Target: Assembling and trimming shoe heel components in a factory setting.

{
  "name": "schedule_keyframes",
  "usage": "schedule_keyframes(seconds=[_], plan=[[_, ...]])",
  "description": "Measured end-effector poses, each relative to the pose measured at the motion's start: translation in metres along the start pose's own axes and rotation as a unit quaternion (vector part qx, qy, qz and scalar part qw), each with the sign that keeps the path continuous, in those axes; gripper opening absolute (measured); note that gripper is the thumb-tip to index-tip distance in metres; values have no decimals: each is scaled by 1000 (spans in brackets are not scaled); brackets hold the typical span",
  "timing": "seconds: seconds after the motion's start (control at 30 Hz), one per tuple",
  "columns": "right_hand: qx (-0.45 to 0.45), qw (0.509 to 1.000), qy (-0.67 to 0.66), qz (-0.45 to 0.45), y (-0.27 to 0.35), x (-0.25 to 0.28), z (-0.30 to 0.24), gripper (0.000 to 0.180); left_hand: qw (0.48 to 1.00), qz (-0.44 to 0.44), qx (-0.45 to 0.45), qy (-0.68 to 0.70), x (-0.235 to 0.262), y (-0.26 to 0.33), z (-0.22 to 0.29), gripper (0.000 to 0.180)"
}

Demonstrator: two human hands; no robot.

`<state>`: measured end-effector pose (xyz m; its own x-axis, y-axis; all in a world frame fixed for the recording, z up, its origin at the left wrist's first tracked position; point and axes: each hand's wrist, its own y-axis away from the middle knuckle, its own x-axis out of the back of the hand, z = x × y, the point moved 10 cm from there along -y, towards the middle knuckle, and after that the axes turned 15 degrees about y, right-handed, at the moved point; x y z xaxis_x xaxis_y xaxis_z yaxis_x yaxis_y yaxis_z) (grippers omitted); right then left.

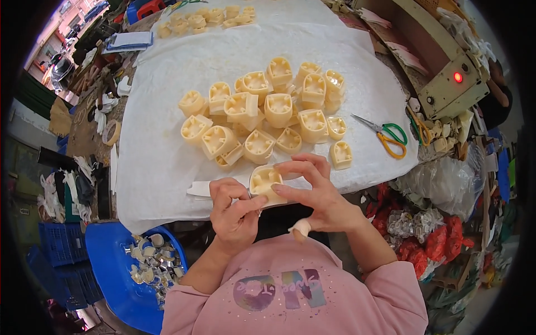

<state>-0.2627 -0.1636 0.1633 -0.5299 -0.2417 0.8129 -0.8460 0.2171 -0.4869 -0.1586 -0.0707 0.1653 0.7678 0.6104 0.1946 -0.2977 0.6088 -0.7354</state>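
Near the table's front edge, both hands hold a cream plastic shoe heel (266,180), with its hollow, studded side facing up. My left hand (234,209) is closed at its left lower side, thumb against its edge. The fingers and thumb of my right hand (318,195) grip the heel's right side. A pale wrapping (301,228) sticks out below the right hand, seemingly on a finger. Beside the left hand lies a white strip (199,188). Just beyond the hands, several similar heels (259,143) are heaped on the white table cover (156,139).
Scissors (386,137) with green and orange handles lie at the right, points toward the heap. A machine (455,78) with a lit red lamp stands far right. At lower left, a blue tub (111,273) holds shiny pieces. More cream pieces (195,22) sit at the far end.
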Motion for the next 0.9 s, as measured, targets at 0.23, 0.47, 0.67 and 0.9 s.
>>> schedule_keyframes(seconds=[0.23,0.47,0.67,0.9], plan=[[-113,974,-28,192,24,28,6,67,999,26,8,18,9,-1,4,39],[-388,789,-439,185,86,-48,50,41,991,43,-14,129,-6,0,9,43],[-343,755,-519,206,75,-48,40,25,984,-79,-55,149,-29,12,17,41],[-340,791,-486,148,80,-32,34,28,982,-162,-81,44,-49,10,29,26]])
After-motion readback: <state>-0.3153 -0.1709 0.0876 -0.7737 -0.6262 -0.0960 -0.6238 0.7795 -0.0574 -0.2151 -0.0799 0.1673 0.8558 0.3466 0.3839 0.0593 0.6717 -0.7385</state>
